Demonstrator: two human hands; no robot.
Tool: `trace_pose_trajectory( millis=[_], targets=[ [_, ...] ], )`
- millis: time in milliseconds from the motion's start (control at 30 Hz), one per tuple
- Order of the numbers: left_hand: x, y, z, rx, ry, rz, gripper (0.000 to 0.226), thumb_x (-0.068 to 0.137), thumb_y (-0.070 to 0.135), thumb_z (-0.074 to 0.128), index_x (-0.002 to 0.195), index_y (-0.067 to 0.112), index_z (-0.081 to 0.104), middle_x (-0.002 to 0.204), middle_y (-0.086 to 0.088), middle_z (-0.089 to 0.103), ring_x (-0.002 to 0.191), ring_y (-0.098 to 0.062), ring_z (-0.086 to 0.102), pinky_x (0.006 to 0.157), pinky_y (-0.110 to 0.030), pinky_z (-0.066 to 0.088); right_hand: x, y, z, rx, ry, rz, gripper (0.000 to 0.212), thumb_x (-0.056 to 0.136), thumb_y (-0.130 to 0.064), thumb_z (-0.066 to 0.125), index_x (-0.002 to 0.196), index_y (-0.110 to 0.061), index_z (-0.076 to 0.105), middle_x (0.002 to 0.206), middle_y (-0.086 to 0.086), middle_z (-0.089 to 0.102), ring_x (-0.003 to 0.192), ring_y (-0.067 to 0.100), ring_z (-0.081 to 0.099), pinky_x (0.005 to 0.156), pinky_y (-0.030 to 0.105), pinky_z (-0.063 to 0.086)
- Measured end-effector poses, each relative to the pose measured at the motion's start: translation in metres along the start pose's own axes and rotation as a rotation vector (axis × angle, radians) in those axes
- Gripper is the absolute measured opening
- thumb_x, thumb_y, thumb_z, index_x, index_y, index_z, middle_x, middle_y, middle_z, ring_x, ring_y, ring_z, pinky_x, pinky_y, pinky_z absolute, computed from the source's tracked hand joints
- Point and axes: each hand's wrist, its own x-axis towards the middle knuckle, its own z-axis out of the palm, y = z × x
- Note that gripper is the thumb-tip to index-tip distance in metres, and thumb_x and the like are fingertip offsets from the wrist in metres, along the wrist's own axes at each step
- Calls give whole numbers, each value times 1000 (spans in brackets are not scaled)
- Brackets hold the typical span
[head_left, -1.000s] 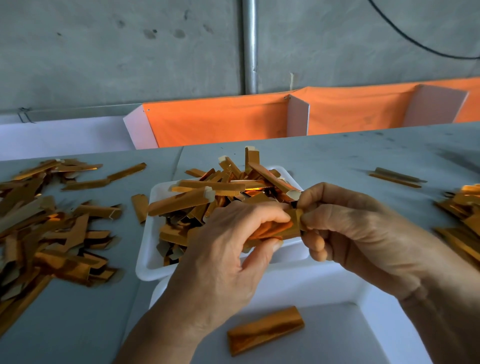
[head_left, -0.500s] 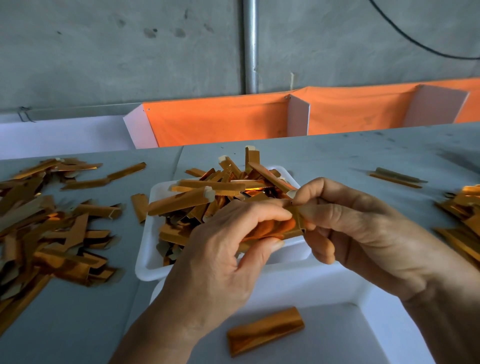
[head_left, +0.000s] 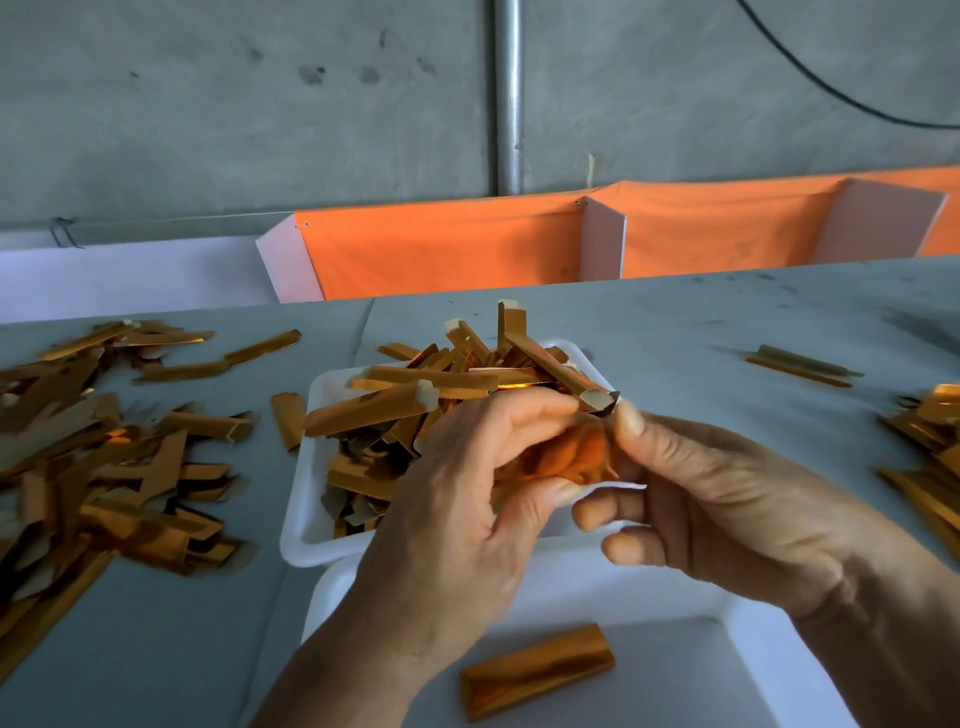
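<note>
my left hand (head_left: 467, 499) pinching a crumpled shiny orange-gold foil strip (head_left: 576, 452), my right hand (head_left: 727, 499) pinching its other end, held over near rim of white foam tray (head_left: 301, 519) heaped with strips, second white tray (head_left: 753, 654) below holding one folded foil piece (head_left: 535, 670), loose strip piles left (head_left: 104, 467) and right (head_left: 930, 431), bare grey table (head_left: 675, 332) beyond

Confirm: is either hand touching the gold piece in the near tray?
No, the left hand and right hand both pinch a different gold strip, while the gold piece lies alone in the near tray.
</note>
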Motion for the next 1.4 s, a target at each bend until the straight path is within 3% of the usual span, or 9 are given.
trace_pose_trajectory(
  millis=[233, 333, 500, 667, 800, 933, 1133, 1233, 1400],
  targets=[
    [0, 1, 3, 105, -73, 52, 66, 87, 10, 55, 141, 40, 32, 147, 32, 26, 142, -6, 22, 112, -50, 28, 1, 1, -4, 58, -75, 61, 55, 56, -27, 91, 97, -1, 66, 89, 19, 68, 83, 26, 70, 71, 32, 58],
    [1, -5, 10, 122, 85, 61, 64, 84, 12, 53, 141, 33, 34, 156, 19, 11, 145, -4, 5, 118, -40, 17, 5, 4, 3, -62, 50, -2, 31, 58, -17, 90, 74, -7, 64, 97, 24, 69, 96, 35, 68, 83, 36, 57],
    [4, -20, 15, -510, 326, -237, 52, 77, 31, 72, 121, 26, 45, 119, 23, 62, 113, 2, 57, 87, -14, 49, 6, 5, 22, -571, 222, -45, 24, 60, -29, 85, 60, -24, 61, 73, -6, 67, 70, 5, 64, 65, 13, 47],
    [2, -29, 17, -334, 248, -228, 43, 90, 8, 56, 123, 36, 54, 111, 19, 67, 102, 1, 63, 78, -12, 50, 15, 21, 39, -987, 312, -54, 29, 67, -37, 83, 68, -25, 56, 79, -14, 66, 77, 0, 63, 66, 14, 48],
    [0, -28, 12, -133, 233, -235, 52, 96, 10, 48, 113, 59, 52, 115, 43, 54, 109, 17, 51, 90, -7, 43, 10, 10, 23, -815, 366, -63, 33, 64, -48, 75, 77, -21, 61, 70, -13, 68, 67, 1, 65, 61, 16, 52],
    [-1, -22, 11, -20, 107, -190, 45, 96, 26, 44, 117, 66, 46, 89, 24, 62, 83, 2, 58, 70, -9, 43, 1, -3, 12, -437, 404, -273, 52, 59, -63, 77, 83, -19, 67, 75, -3, 69, 67, 11, 65, 55, 18, 49],
    [2, -13, 16, 83, 117, -70, 43, 86, 35, 61, 124, 47, 47, 106, 44, 55, 107, 18, 51, 85, 4, 34, 2, -5, 13, -313, 376, -334, 33, 66, -31, 75, 87, -8, 63, 69, 7, 64, 57, 14, 60, 49, 18, 46],
    [2, -13, 17, 122, 139, -59, 46, 84, 36, 60, 129, 38, 48, 110, 43, 51, 111, 22, 45, 88, 5, 31, 3, -4, 17, -340, 466, -376, 13, 84, -11, 67, 86, -8, 55, 75, 9, 62, 54, 17, 63, 50, 19, 50],
    [2, -11, 18, 215, 147, -46, 49, 84, 28, 53, 132, 30, 44, 120, 14, 61, 108, 2, 58, 88, 1, 37, 2, -4, 26, -698, 543, -390, 10, 85, -21, 68, 79, -19, 61, 72, 2, 68, 55, 9, 65, 50, 12, 47]
  ],
)
